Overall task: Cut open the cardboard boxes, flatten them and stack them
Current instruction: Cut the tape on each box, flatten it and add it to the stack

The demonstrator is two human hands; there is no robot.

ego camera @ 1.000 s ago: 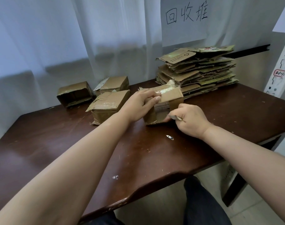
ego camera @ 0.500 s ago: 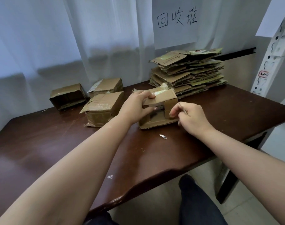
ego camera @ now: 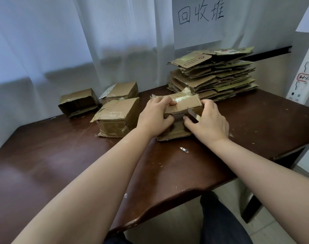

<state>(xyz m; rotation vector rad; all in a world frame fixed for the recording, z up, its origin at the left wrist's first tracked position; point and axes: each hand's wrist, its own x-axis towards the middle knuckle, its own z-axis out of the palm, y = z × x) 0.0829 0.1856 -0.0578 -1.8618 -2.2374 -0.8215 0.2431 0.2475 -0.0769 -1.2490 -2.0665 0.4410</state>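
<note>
Gripping the half-collapsed box [ego camera: 182, 110] from both sides, left hand [ego camera: 154, 117] and right hand [ego camera: 207, 121], which also holds a blade [ego camera: 191, 112], press it down; beyond the fingertips a tall flattened stack [ego camera: 213, 74] waits, while left of them three boxes [ego camera: 117, 117] remain uncut.

A white paper sheet [ego camera: 198, 22] on the curtain reads "回收堆" in handwriting. A red-outlined tag [ego camera: 303, 78] on the white upright shows "31-1", partly cut off.

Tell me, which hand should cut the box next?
The right hand, probably. It already holds the blade against the front of the box. The left hand grips the box's other end and steadies it on the table.
</note>
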